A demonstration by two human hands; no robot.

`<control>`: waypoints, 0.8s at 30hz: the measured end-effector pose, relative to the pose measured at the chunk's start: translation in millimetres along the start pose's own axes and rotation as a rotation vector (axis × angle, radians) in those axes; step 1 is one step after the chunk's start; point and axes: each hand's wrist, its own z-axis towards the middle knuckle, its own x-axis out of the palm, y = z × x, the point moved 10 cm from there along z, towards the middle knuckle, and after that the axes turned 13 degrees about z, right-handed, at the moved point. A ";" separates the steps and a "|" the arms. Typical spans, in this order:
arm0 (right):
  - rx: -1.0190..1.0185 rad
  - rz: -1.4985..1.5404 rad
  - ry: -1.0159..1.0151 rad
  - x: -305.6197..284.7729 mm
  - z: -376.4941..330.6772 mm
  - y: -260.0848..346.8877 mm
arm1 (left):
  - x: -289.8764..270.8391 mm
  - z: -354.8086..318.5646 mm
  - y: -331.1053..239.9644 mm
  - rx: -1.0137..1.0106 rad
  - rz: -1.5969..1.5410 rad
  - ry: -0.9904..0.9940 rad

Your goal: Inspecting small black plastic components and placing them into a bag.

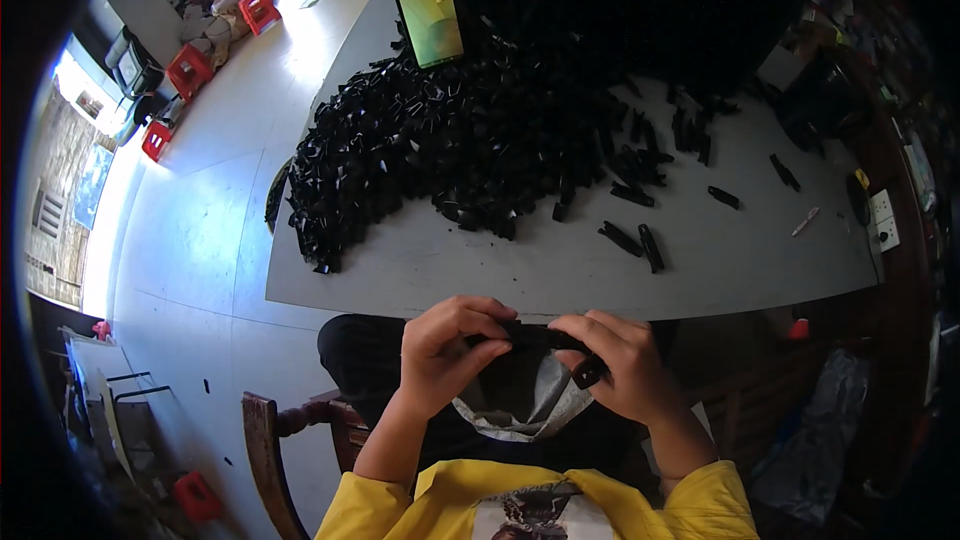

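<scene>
Just off the near edge of the table, my left hand (452,352) pinches one end of a black piece (535,333), with thumb and fingers closed. My right hand (628,365) is closed around the other end. A dark rounded part (588,372) juts out below my right fingers; I cannot tell whether it belongs to the same piece. Beneath both hands, a pale bag (525,430) lies open across my lap. Ahead on the table spreads a large heap of small black clip-like parts (430,140). Several longer black pieces (650,248) lie loose to its right.
A lit phone (430,18) leans upright at the back of the heap. On the grey table (400,285), a pen (805,222) lies at right, near a white socket (883,220). A wooden chair (265,460) stands at lower left, and red stools (188,70) sit beyond.
</scene>
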 end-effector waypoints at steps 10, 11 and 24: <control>-0.030 -0.044 0.139 14.4 -9.1 -1.6 | 14.9 -3.6 -7.0 0.023 -0.058 0.115; -0.029 -0.037 0.181 20.2 -11.2 -2.7 | 18.7 -4.9 -8.0 0.022 -0.054 0.113; -0.223 -0.055 0.258 67.1 -35.5 6.5 | 75.3 -23.8 1.7 -0.141 -0.553 0.314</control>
